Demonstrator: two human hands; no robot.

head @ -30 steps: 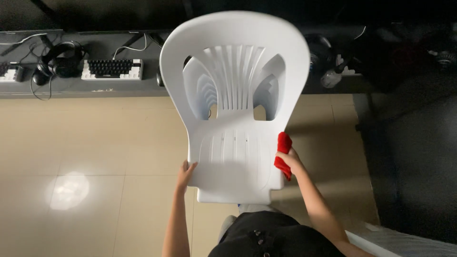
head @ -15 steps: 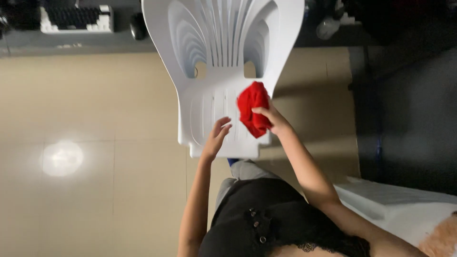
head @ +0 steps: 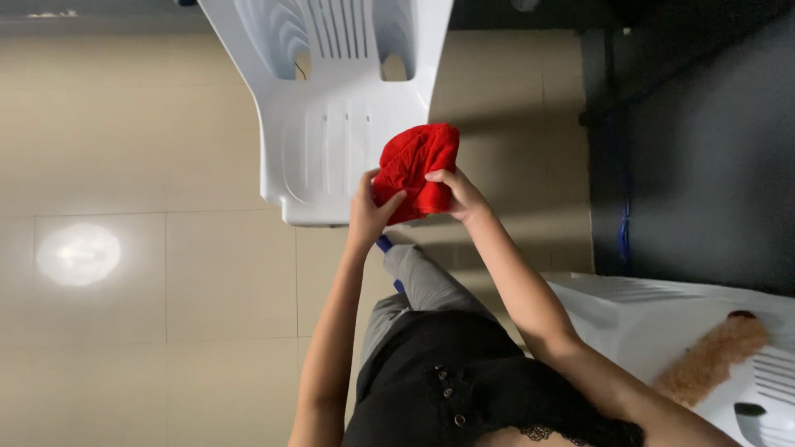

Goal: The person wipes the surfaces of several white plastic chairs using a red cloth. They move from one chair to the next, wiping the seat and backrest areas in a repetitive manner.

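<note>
Both hands meet on a bunched red cloth held in the air just above the front edge of a white plastic chair. The left hand comes up from 6 o'clock, fingers closed on the cloth's lower left corner with the thumb lying across the fabric. The right hand grips the cloth from 4 o'clock, fingers pinched over its lower right edge. So each hand is clamped on the cloth, the two hands close together with the fabric between them.

The chair stands at 12 o'clock from the hands, its seat facing the camera, with ribbed slots in the seat and a slatted back that runs out of the top of the view. The cloth overlaps the seat's right front corner; whether it touches the plastic cannot be told.

Below the hands, at 6 o'clock, are the person's grey trousers and a black top with small buttons. At 4 o'clock, in the lower right corner, a second white plastic seat carries a fluffy tan duster lying slantwise on it; nothing else shows resting in that seat.

The floor is pale beige tile with a round patch of reflected light at 9 o'clock. A dark mat or floor area fills the side at 2 o'clock
</note>
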